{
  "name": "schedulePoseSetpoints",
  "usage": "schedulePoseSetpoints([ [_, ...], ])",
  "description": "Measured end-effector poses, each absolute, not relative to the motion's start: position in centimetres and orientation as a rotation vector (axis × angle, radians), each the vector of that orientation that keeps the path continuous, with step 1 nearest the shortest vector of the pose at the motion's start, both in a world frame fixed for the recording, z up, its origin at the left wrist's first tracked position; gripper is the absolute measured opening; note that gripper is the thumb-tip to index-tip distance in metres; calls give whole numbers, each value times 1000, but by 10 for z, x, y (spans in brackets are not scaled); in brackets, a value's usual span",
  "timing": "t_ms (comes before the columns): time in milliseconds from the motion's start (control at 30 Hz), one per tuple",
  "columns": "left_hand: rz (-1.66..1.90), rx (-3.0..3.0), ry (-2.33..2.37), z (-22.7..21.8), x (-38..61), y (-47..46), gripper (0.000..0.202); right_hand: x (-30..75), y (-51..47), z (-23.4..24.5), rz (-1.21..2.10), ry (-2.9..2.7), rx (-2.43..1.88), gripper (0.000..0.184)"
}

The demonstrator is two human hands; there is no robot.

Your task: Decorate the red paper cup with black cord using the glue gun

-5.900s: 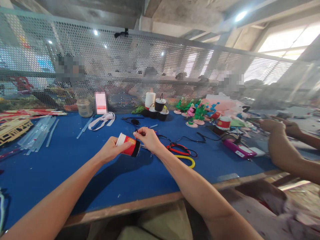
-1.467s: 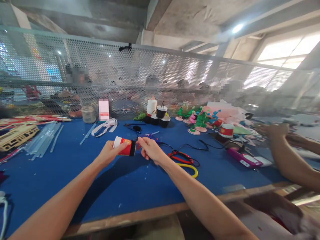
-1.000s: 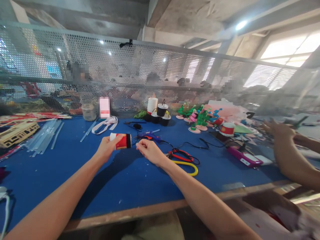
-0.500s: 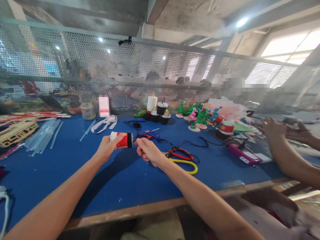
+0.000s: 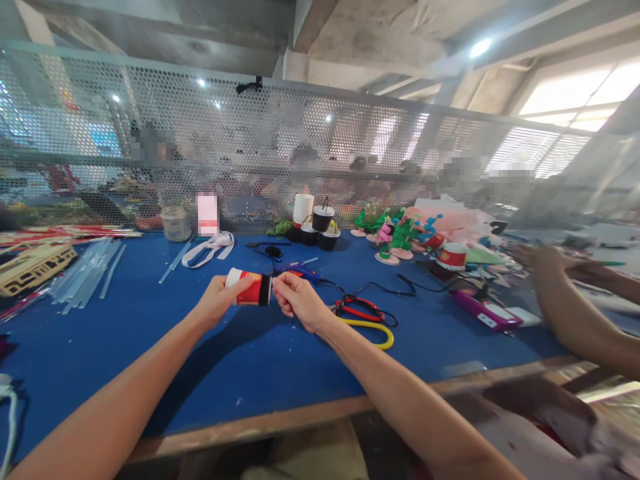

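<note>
My left hand (image 5: 216, 303) is wrapped round a small red paper cup (image 5: 249, 289) with a white base and a black rim, held on its side above the blue table (image 5: 150, 347). The cup's black mouth points right. My right hand (image 5: 296, 300) is closed in a pinch right at that black rim; what its fingertips hold is too small to make out.
Just beyond my hands lie a blue glue gun (image 5: 295, 269), red-handled pliers (image 5: 357, 309) and a yellow loop (image 5: 375, 330). Black cups (image 5: 320, 227), foam flowers (image 5: 395, 237), clear glue sticks (image 5: 85, 270) and a jar (image 5: 175, 223) line the mesh screen. Another person's arms (image 5: 565, 300) work at the right.
My right hand, a short way off the cup a second ago, has moved back up against its black rim. The left hand lowered the cup slightly.
</note>
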State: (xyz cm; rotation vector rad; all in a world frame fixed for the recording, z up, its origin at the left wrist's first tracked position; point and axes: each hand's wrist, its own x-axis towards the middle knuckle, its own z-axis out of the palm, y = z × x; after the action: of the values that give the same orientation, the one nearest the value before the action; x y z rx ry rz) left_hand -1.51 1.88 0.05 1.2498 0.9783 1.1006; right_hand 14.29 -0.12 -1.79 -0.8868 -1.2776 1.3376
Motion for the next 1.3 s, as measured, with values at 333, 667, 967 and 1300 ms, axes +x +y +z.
schedulePoseSetpoints([
  [333,1190,1143,933,0,-21,27,32,157,7,-9,1058,-928,-694,23],
  [667,1110,1147,969,0,-19,24,31,157,0,-4,1279,-1168,-688,29],
  [967,1149,1182,964,-1,-19,24,31,153,-9,-9,786,-2029,-1180,16],
  [1300,1095,1429,1051,-3,-20,23,31,162,5,-8,1133,-1141,-935,23],
])
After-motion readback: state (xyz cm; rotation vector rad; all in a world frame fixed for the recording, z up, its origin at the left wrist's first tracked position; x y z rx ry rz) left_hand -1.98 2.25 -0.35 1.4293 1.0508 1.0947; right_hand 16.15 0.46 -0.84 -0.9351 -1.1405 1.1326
